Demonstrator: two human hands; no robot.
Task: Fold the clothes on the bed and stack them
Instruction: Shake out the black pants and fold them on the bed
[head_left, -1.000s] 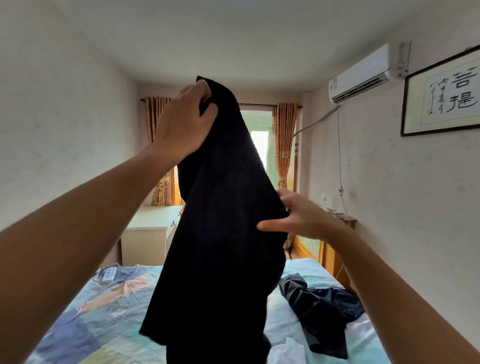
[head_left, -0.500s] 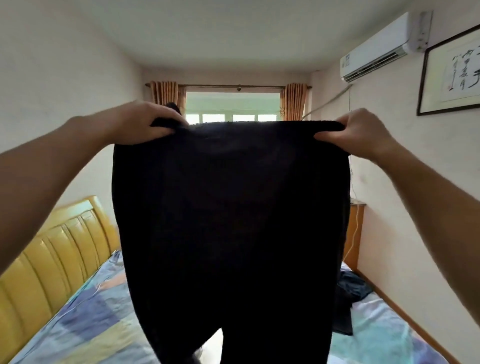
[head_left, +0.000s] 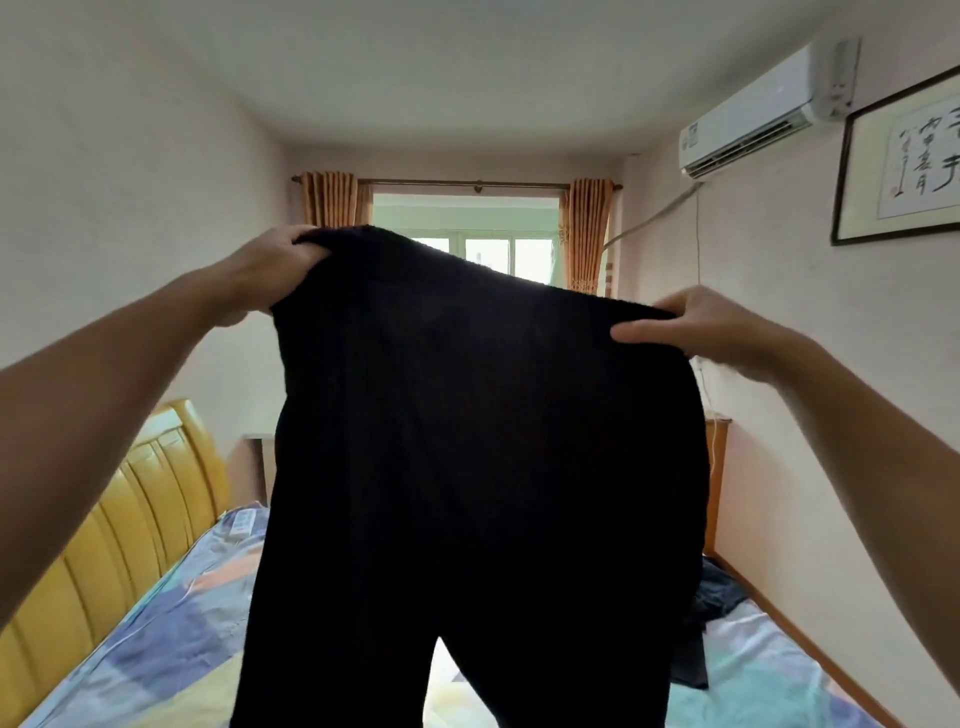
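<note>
— Trousers (head_left: 483, 441), black, held up in the air over the bed (head_left: 156, 649), spread wide in front of the camera.

— Left to right, then?

— Left hand (head_left: 270, 265) curled round one waistband corner, raised the higher. Right hand (head_left: 696, 325) pinching the other corner – thumb on the near face, fingers behind, a little lower. So a slanted top edge, dropping toward the right.

— Handling?

— Soft and limp, by the look – hanging in loose folds, no stiffness. Probably light to middling; likely to sag wherever unsupported. Best held at the waistband corners, as now, then lower along the legs for the fold.

— Direction?

— Long axis roughly vertical: waist up, two legs down, the gap between them showing near the bottom. Cuffs out of view below.

— Anything else?

— More dark clothes (head_left: 711, 613) crumpled on the bed at the right, not yet folded.
</note>
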